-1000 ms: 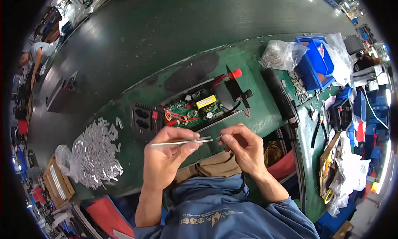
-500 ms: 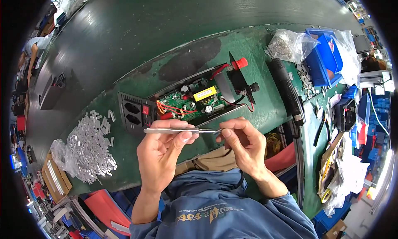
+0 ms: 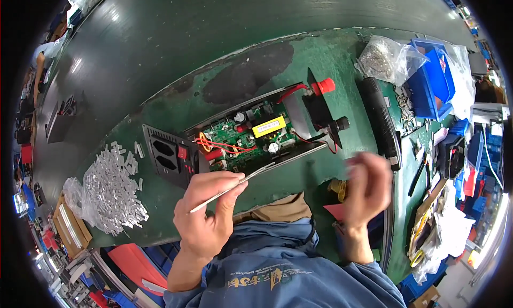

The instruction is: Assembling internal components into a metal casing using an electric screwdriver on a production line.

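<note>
My left hand (image 3: 206, 217) pinches slim metal tweezers (image 3: 258, 171) between thumb and fingers. Their tip points up and right, over the near edge of an open-topped electronic unit. Inside its dark case a green circuit board (image 3: 227, 131) carries a yellow-wrapped transformer (image 3: 269, 127), capacitors and red wires. At the unit's left end leans a black socket panel (image 3: 165, 154) with a red switch; at the right end a black plate (image 3: 316, 107) bears a red and a black terminal. My right hand (image 3: 367, 193) is apart from the unit, its fingers smeared by motion.
Many small silvery metal pieces (image 3: 115, 193) lie heaped at the left. To the right are a long black tool or bar (image 3: 380, 123), a blue bin (image 3: 427, 91), a clear bag of small parts (image 3: 380, 59) and black-handled pliers (image 3: 419, 177). A cardboard box (image 3: 72, 225) sits at lower left.
My right hand has left the tweezers' tip and swung right. My left hand has tilted the tweezers so that their tip points up toward the unit.
</note>
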Demonstrator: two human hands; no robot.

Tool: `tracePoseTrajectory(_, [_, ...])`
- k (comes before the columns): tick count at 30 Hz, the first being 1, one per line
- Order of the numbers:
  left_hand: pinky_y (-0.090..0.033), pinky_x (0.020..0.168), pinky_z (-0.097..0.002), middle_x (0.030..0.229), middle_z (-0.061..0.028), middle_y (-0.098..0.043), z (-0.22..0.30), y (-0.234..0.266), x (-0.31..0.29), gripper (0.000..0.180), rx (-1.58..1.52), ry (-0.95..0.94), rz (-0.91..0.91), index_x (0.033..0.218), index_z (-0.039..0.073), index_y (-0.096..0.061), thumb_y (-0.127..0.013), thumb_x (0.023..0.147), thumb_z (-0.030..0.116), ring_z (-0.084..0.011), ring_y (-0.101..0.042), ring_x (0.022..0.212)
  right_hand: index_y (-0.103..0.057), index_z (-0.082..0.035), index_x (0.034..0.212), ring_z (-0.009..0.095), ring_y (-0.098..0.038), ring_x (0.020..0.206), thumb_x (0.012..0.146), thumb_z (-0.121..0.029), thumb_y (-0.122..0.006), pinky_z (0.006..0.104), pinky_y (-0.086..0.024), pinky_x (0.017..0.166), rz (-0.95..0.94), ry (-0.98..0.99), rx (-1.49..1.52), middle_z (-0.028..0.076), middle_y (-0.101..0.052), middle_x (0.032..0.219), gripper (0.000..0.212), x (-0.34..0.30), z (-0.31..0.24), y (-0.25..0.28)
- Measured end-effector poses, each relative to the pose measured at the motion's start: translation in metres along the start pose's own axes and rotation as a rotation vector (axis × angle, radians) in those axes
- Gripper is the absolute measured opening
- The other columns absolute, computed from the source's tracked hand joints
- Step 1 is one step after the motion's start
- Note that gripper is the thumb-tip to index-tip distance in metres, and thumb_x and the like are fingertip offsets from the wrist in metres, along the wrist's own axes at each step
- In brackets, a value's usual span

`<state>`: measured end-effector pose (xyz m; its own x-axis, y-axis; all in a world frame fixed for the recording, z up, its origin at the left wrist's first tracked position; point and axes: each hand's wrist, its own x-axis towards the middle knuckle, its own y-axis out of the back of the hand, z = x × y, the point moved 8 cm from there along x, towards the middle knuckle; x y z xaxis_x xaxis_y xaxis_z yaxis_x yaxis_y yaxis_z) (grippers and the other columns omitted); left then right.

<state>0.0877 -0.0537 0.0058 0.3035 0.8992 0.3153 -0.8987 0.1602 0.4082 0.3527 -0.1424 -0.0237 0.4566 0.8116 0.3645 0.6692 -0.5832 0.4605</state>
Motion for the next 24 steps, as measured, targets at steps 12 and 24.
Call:
tracePoseTrajectory(12, [-0.06,0.068,-0.0317,0.096,-0.0163,-0.075,0.006,-0.035,0.012,0.026,0.221,-0.138,-0.138,0.107,0.001,-0.064,-0.077,0.085,-0.004,-0.0262,-0.075,0.081,-0.056,-0.003,0.143,0.022,-0.062,0.114,0.099,-0.017,-0.068,0.0337,-0.046,0.1,0.035,-0.255,-0.586,0.015,-0.063,0.132,0.048,0.039,0.074,0.057])
tracePoseTrajectory(24, [-0.056,0.06,-0.0275,0.095,-0.0078,-0.074,0.009,-0.054,0.019,0.029,0.388,-0.294,-0.14,0.108,0.004,-0.069,-0.076,0.081,-0.004,-0.0192,-0.071,0.072,-0.046,-0.001,0.14,0.013,-0.054,0.098,0.094,-0.018,-0.071,0.0274,-0.045,0.088,-0.284,-0.981,0.424,0.005,-0.06,0.112,0.056,-0.151,0.061,0.016])
